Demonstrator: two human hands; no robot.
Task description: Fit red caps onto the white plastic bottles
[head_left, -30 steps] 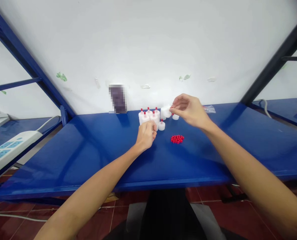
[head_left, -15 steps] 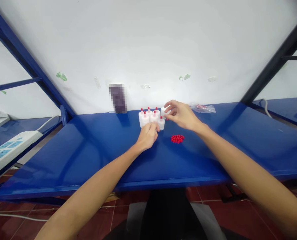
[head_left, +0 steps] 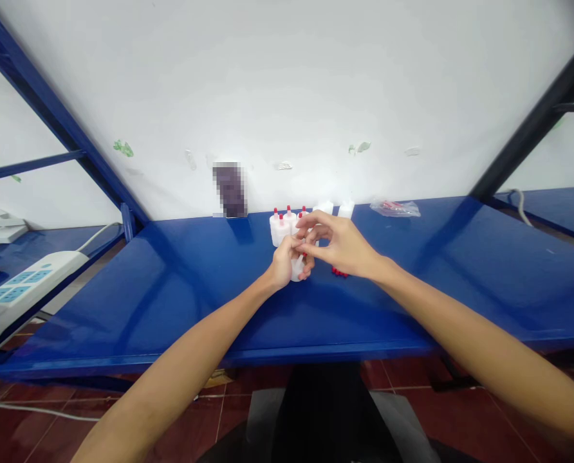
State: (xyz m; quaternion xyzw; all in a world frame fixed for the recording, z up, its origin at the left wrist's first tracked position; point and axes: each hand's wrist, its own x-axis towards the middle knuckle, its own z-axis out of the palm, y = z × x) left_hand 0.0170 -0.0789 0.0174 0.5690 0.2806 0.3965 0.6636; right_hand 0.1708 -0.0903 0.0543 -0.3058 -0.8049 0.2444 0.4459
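My left hand (head_left: 283,262) is closed around a small white plastic bottle (head_left: 296,270), held tilted over the table. My right hand (head_left: 342,244) reaches across from the right, its thumb and fingertips together at the bottle's top. A bit of red, apparently a red cap (head_left: 305,254), shows by these fingertips; the fingers partly hide it. Just behind my hands stand several white bottles (head_left: 280,233) with red tips. A pile of small red caps (head_left: 340,272) lies below my right hand, which covers part of it.
Behind my right hand are more white bottles (head_left: 346,209). A clear plastic bag (head_left: 396,208) with red items lies by the wall. A blurred dark upright object (head_left: 230,190) leans there too. A power strip (head_left: 31,283) sits at the left, beyond the blue frame post (head_left: 89,170).
My left hand has come nearer with a white bottle in its grip. My right hand has moved left and down, from beside the rear bottles to the held bottle's top.
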